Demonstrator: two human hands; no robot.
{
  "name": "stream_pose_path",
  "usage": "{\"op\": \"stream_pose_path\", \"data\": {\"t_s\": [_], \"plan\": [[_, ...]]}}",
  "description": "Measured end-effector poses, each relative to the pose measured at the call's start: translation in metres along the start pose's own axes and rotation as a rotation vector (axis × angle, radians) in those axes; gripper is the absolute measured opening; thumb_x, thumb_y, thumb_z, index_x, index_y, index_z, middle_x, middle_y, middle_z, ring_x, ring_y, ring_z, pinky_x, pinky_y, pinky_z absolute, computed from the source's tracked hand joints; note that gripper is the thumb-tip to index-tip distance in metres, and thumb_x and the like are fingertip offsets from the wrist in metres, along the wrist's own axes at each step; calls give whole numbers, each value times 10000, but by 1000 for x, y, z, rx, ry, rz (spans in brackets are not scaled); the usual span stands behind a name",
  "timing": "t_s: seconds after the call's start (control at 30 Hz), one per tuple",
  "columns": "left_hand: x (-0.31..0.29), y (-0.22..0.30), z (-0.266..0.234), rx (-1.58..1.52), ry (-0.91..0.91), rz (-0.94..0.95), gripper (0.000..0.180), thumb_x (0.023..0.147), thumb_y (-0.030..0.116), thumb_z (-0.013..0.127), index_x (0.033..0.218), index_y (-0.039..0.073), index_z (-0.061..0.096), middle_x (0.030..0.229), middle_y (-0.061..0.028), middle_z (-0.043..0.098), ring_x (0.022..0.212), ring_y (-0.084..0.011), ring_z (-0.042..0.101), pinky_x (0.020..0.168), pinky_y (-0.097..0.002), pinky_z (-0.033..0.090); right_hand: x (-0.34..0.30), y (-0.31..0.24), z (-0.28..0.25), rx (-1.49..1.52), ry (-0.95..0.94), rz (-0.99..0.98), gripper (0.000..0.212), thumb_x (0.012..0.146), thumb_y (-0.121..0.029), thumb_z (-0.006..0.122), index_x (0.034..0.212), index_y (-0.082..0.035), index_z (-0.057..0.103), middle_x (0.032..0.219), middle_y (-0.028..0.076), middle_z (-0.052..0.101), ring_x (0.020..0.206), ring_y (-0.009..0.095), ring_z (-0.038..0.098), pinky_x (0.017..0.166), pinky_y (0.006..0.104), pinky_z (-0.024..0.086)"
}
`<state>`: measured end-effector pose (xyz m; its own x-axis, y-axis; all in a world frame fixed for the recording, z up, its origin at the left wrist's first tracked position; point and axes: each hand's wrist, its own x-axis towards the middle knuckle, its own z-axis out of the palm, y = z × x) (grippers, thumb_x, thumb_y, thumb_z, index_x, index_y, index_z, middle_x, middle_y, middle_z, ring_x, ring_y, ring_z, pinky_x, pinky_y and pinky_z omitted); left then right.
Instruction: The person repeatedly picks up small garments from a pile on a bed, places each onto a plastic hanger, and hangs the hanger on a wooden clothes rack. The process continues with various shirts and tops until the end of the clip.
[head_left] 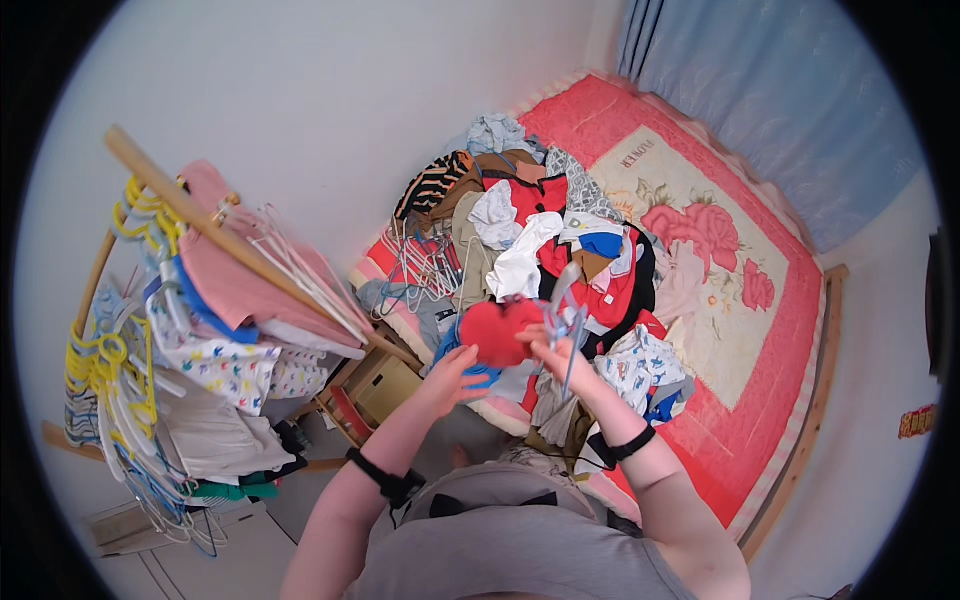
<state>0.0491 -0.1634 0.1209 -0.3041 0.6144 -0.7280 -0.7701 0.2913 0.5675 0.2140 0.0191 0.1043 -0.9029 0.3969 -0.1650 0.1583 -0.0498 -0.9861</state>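
Observation:
In front of me, over the near edge of the heap, a small red garment (500,332) is held up, slightly blurred. My right hand (557,357) is closed on its right side and also grips light-blue clothes hangers (568,325), which stick up from the fingers. At the garment's lower left is my left hand (452,380), its thumb and fingers spread against or just beside the cloth. Something blue (470,372), apparently cloth, shows behind those left fingers; I cannot tell whether they touch it.
A large clothes heap (525,240) with white wire hangers (422,265) covers part of the bed (770,345). On the left stands a wooden rack (200,215) with hung garments, yellow hangers (110,350) and white ones. Beside the bed is a wooden cabinet (385,390). A blue curtain (770,100) hangs far right.

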Motion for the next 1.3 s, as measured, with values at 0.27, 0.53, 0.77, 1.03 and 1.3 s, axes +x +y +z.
{"op": "stream_pose_path", "data": {"t_s": [0.27, 0.53, 0.77, 1.03, 1.3], "plan": [[-39, -5, -49, 253, -207, 374, 258, 885, 51, 579, 1133, -3, 624, 998, -95, 691, 906, -195, 682, 798, -343, 560, -60, -48, 89, -103, -114, -189, 219, 954, -136, 585, 1143, -81, 680, 893, -14, 624, 702, 62, 524, 622, 240, 438], [-118, -23, -96, 183, -227, 605, 437, 818, -94, 525, 1246, -10, 554, 1183, -75, 649, 1075, -179, 632, 955, -336, 502, -71, -81, 76, 145, 576, -85, 562, 930, -353, 659, 1364, -24, 519, 1214, 88, 630, 1017, 164, 652, 623, 240, 448], [-137, -54, -139, 277, -230, 748, 353, 822, -67, 538, 1162, -6, 609, 1099, -34, 673, 1015, -130, 629, 911, -300, 495, -61, -94, 151, 157, -62, 285, 678, 843, -264, 752, 1395, -40, 427, 1182, 92, 622, 978, 164, 670, 634, 259, 473], [-182, -45, -163, 320, -84, 779, 476, 833, -54, 556, 1304, 11, 537, 1217, -59, 638, 1111, -141, 600, 996, -315, 454, -20, -91, 178, 2, -62, 56, 212, 831, -98, 707, 1024, -11, 699, 984, 54, 631, 891, 138, 615, 798, 285, 494], [-198, -62, -146, 643, 589, 1271, 666, 782, 151, 763, 1369, 29, 475, 1343, -167, 505, 1267, -310, 501, 1049, -428, 419, -31, -143, 217, -519, -281, -300, 287, 918, -244, 658, 1131, -52, 668, 841, 151, 679, 761, 249, 651, 725, 366, 500]]}}
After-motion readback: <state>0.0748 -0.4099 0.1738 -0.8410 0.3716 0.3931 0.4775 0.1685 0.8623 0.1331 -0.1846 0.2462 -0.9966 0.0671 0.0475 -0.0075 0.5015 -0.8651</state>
